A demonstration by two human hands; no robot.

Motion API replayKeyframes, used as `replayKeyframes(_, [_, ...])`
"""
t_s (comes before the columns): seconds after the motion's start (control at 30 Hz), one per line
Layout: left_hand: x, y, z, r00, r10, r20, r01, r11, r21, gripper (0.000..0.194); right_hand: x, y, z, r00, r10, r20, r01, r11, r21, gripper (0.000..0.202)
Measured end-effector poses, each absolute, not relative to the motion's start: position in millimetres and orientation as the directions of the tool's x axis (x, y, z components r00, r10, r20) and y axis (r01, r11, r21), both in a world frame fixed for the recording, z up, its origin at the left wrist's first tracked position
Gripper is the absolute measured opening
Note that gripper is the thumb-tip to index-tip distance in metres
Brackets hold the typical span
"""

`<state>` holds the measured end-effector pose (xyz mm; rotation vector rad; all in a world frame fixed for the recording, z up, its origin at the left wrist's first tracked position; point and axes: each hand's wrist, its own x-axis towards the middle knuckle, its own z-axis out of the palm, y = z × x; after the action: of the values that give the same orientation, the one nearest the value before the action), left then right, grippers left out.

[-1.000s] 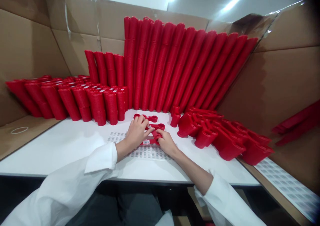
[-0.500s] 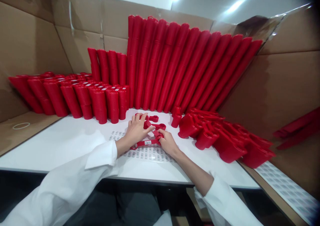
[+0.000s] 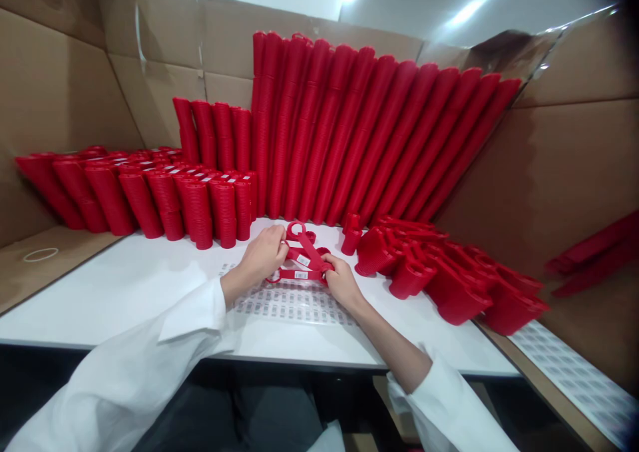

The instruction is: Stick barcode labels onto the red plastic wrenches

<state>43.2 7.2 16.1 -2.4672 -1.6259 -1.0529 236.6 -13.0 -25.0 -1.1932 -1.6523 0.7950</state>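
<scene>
Right hand (image 3: 343, 283) pinches a red, flat, ring-ended plastic strip (image 3: 311, 249); steady it against twisting. Left hand (image 3: 264, 251) curled, hold unclear.

A: Your head view: mount and aim?
B: Worn on your head, one camera, facing forward and down across the white table (image 3: 140, 292).
A: Range?
B: Near. Your left hand (image 3: 263, 252) and right hand (image 3: 341, 283) sit mid-frame; your sleeves (image 3: 144, 352) enter from below.
A: Spread?
B: Wide: cardboard walls (image 3: 50, 79) at both sides, ceiling (image 3: 409, 2) along the top.
</scene>
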Motion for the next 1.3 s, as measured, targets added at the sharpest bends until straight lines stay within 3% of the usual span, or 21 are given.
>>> replayKeyframes(0.13, [39, 10, 15, 0.369, 0.873, 0.319, 0.789, -0.476, 0.389, 0.025, 238, -14, -25, -0.138, 0.949, 0.282, 0.374, 0.314, -0.873, 0.021])
replayKeyframes(0.23, [34, 12, 6, 0.464, 0.859, 0.214, 0.771, -0.511, 0.381, 0.019, 237, -17, -23, -0.171, 0.95, 0.262, 0.401, 0.31, -0.862, 0.02])
replayKeyframes(0.53, [30, 15, -6, 0.573, 0.813, 0.103, 0.763, -0.575, 0.294, 0.022, 235, -18, -24, -0.214, 0.963, 0.164, 0.462, 0.247, -0.852, 0.018])
replayKeyframes(0.7, [30, 14, -2, 0.588, 0.794, 0.154, 0.755, -0.607, 0.248, 0.019, 237, -14, -27, -0.205, 0.964, 0.167, 0.517, 0.252, -0.818, 0.019])
replayKeyframes(0.8, [28, 16, 1, 0.57, 0.808, 0.149, 0.737, -0.582, 0.344, 0.015, 239, -13, -29, -0.188, 0.968, 0.169, 0.539, 0.245, -0.806, 0.021])
replayKeyframes(0.97, [36, 15, 7, 0.535, 0.838, 0.105, 0.523, -0.427, 0.738, 0.014, 238, -13, -29, -0.196, 0.961, 0.195, 0.538, 0.272, -0.798, 0.021])
replayKeyframes(1.03, [43, 11, 9, 0.491, 0.865, 0.102, 0.42, -0.337, 0.843, 0.015, 236, -13, -28, -0.201, 0.957, 0.207, 0.53, 0.284, -0.799, 0.02])
replayKeyframes(1.3, [52, 10, 4, 0.408, 0.907, 0.102, 0.331, -0.251, 0.91, 0.019, 232, -18, -23, -0.196, 0.957, 0.214, 0.513, 0.286, -0.809, 0.019])
